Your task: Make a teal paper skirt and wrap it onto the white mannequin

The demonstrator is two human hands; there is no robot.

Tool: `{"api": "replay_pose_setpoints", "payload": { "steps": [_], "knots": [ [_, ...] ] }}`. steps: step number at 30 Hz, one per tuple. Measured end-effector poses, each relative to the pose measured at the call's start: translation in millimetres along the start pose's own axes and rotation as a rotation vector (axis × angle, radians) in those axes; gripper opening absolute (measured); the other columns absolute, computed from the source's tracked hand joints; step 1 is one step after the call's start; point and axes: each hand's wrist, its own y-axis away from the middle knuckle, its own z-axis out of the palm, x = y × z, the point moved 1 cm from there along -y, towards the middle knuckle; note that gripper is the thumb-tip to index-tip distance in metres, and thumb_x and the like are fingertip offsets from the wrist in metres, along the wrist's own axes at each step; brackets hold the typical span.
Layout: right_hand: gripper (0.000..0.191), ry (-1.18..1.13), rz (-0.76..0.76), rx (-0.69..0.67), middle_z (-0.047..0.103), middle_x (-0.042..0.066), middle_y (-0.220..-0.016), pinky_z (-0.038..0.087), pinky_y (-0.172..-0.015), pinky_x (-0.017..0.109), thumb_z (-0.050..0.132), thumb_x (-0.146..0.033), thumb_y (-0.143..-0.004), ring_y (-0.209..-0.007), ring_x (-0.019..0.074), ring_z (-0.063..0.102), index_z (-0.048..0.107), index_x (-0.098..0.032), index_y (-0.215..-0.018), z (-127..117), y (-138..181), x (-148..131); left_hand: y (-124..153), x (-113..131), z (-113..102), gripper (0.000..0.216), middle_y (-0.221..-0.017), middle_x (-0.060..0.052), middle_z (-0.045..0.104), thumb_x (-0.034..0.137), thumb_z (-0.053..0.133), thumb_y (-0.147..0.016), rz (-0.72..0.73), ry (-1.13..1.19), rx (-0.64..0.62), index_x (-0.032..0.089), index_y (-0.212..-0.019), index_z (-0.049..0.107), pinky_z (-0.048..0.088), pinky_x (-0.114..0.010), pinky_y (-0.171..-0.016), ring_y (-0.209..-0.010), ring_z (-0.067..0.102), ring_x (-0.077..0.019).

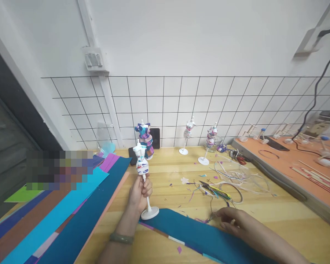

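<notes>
My left hand [139,192] is closed round the thin white pole of a small mannequin stand [142,165], holding it tilted above the wooden table [167,176]. The mannequin's torso is wrapped in patterned white, blue and red paper, and its round white base [150,213] hangs just over a teal paper strip [198,231]. My right hand [231,218] rests on the table at the strip's far edge, fingers curled and pinching at thin scraps there. What it pinches is too small to name.
Three more dressed mini mannequins [145,137] [187,134] [210,141] stand by the wire grid wall. Coloured paper sheets [71,209] fan out on the left. Scissors [213,189], a clear bowl [231,170] and paper scraps lie ahead. An orange board [291,165] with stick models sits right.
</notes>
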Motion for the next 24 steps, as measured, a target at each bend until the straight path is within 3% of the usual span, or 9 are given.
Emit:
{"api": "replay_pose_setpoints", "payload": {
  "steps": [7,13,18,24],
  "knots": [
    [0.023,0.016,-0.107,0.119,0.064,0.008,-0.099,0.045,-0.079,0.031,0.045,-0.035,-0.085,-0.092,0.0228,0.058,0.061,-0.021,-0.093,9.9,-12.5,-37.9,3.9,-7.2,5.0,0.024,-0.042,0.008,0.033,0.022,0.039,-0.089,-0.092,-0.005,-0.020,0.012,-0.078,0.058,0.012,-0.013,-0.030,-0.030,0.019,-0.0023],
    [0.018,-0.057,-0.291,0.208,0.063,0.005,-0.098,0.042,-0.083,0.029,0.047,-0.031,-0.086,-0.094,0.0189,0.057,0.059,-0.021,-0.095,29.8,-25.9,-78.4,10.7,-25.5,15.1,0.042,-0.039,0.007,0.030,0.034,0.046,-0.086,-0.183,-0.072,-0.076,0.015,-0.049,0.041,0.013,-0.014,-0.031,-0.031,0.015,-0.0015],
    [0.015,-0.079,-0.325,0.176,0.064,0.003,-0.095,0.043,-0.079,0.027,0.050,-0.027,-0.084,-0.090,0.0176,0.058,0.061,-0.021,-0.093,45.7,-36.2,-89.4,11.4,-28.7,18.7,0.040,-0.042,0.006,0.036,0.040,0.052,-0.083,-0.125,-0.106,-0.088,0.015,-0.052,0.042,0.016,-0.014,-0.033,-0.033,0.019,-0.0018],
    [0.014,-0.043,-0.280,0.153,0.066,0.004,-0.089,0.043,-0.074,0.026,0.050,-0.024,-0.082,-0.086,0.0181,0.059,0.062,-0.019,-0.087,54.7,-49.8,-88.1,7.2,-10.3,15.3,0.040,-0.050,0.004,0.045,0.054,0.047,-0.081,0.031,-0.111,-0.067,0.016,-0.066,0.047,0.020,-0.015,-0.035,-0.036,0.029,-0.0034]
  ]
}}
